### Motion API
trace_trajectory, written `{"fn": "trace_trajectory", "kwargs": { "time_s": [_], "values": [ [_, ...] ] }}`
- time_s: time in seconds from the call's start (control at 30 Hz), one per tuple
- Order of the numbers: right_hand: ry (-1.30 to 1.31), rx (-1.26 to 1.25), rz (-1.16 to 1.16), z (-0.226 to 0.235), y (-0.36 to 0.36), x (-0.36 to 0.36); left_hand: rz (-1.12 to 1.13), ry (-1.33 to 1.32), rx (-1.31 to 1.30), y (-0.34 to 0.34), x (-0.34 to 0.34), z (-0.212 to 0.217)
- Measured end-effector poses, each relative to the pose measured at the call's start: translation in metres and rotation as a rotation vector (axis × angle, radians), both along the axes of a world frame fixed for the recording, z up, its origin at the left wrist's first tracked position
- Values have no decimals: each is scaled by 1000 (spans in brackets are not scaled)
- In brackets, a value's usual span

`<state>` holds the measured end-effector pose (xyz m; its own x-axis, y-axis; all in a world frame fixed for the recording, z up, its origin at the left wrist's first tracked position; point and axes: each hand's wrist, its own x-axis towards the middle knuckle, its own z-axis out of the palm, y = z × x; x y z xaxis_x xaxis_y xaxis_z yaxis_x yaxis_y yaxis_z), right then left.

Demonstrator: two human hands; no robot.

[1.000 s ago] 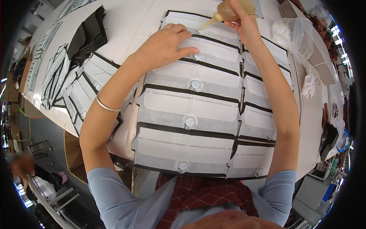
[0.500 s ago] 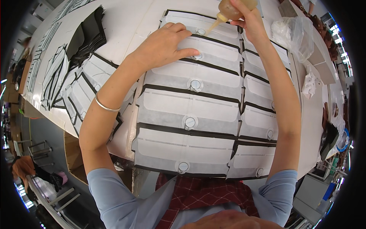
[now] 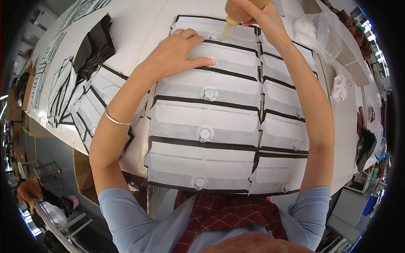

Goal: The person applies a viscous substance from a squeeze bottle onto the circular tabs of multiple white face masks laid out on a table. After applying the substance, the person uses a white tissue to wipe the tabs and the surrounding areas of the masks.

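Observation:
My right hand (image 3: 266,20) grips a squeeze bottle (image 3: 241,12) of amber liquid, tipped nozzle down. Its narrow nozzle (image 3: 227,30) points at the black edge just right of a round metallic disc (image 3: 214,37) on the farthest panel. My left hand (image 3: 177,52) lies with fingers and thumb apart on the far panels, its thumb tip at another disc (image 3: 211,62). White panels with black borders (image 3: 202,114) overlap in a column toward me, most showing a disc near the lower edge. A second column (image 3: 278,130) runs alongside on the right, partly behind my right forearm.
Black sheets (image 3: 95,46) are stacked at the left, beside loose bordered panels (image 3: 86,109). Clear plastic bags (image 3: 320,33) lie at the far right, with crumpled white material (image 3: 339,88) nearer. An open cardboard box (image 3: 82,175) stands below the table's left edge.
The bottle has tilted more upright, its body shifting left, while the nozzle tip stays beside the same disc. The whole view has shifted slightly. My left hand keeps its place on the panels.

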<state>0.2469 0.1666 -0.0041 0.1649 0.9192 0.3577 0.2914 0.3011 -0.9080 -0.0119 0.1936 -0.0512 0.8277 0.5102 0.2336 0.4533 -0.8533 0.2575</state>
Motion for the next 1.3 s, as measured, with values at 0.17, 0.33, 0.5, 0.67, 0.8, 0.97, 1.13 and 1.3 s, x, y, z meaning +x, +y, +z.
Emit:
{"fn": "trace_trajectory", "kwargs": {
  "time_s": [0.17,0.33,0.5,0.67,0.8,0.97,1.13,1.3],
  "values": [
    [58,-71,73,29,-43,31,1,-19,28,-1,0,-3],
    [465,113,96,67,-130,93,7,-5,2,-4,1,1],
    [575,278,71,87,-271,203,10,30,30,-5,4,7],
    [655,435,-149,52,-413,236,82,9,-214,8,16,27],
    [759,569,-337,23,-510,229,34,-38,-102,-3,84,43],
    [831,615,-494,-10,-589,224,-152,-195,-662,-60,240,46],
    [889,559,-572,-7,-591,231,-97,-186,-1020,-125,379,18],
    [864,461,-642,11,-583,254,-74,-152,-959,-164,456,-2]
  ]
}}
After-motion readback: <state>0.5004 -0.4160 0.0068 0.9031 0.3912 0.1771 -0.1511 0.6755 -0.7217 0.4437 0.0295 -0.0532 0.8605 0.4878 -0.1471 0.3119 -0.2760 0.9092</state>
